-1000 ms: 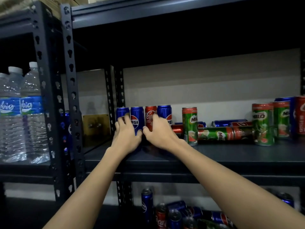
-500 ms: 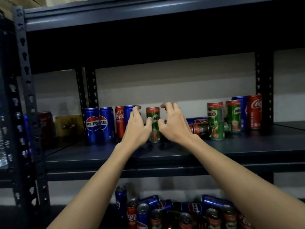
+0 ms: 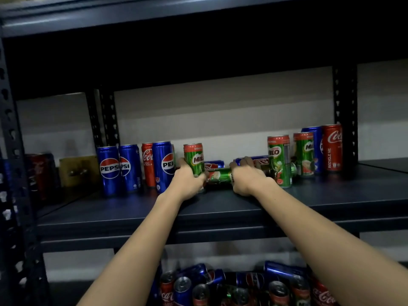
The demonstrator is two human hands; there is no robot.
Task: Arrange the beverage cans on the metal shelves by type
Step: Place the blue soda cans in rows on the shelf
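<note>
Now left hand [image 3: 188, 180] gripping upright Milo can [image 3: 193, 159], right hand [image 3: 247, 178] clasping toppled Milo can [image 3: 219, 176]

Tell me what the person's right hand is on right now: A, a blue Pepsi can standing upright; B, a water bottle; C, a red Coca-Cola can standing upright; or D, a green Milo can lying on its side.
D: the right hand grips the green Milo can lying on its side on the shelf, while the left hand holds an upright Milo can.
</note>
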